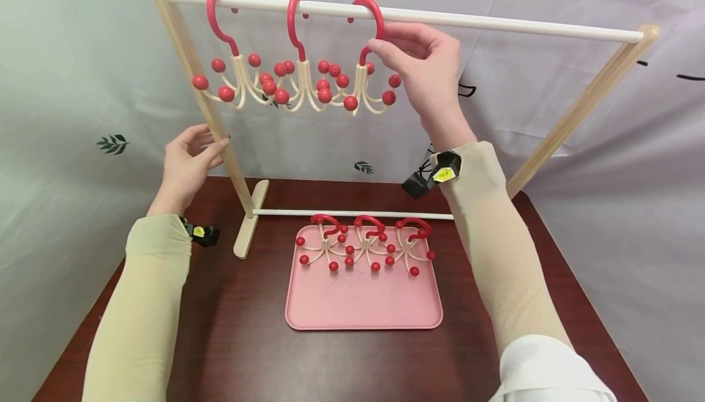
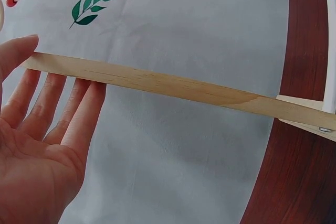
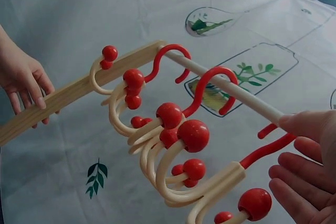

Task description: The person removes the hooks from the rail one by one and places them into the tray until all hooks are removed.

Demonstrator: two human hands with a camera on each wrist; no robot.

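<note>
Three octopus-style hangers hang by red hooks from the white rod of a wooden rack: a left hanger, a middle hanger and a right hanger. Each has cream arms tipped with red balls. My right hand pinches the right hanger's hook between thumb and index finger, just under the rod; its other fingers are spread loosely in the right wrist view. My left hand holds the rack's left post, thumb on one side and fingers on the other.
On the dark red table lies a pink tray, with three similar hangers along its far edge. The rack's right post slants down behind my right forearm. A lower white bar runs behind the tray, before a patterned cloth.
</note>
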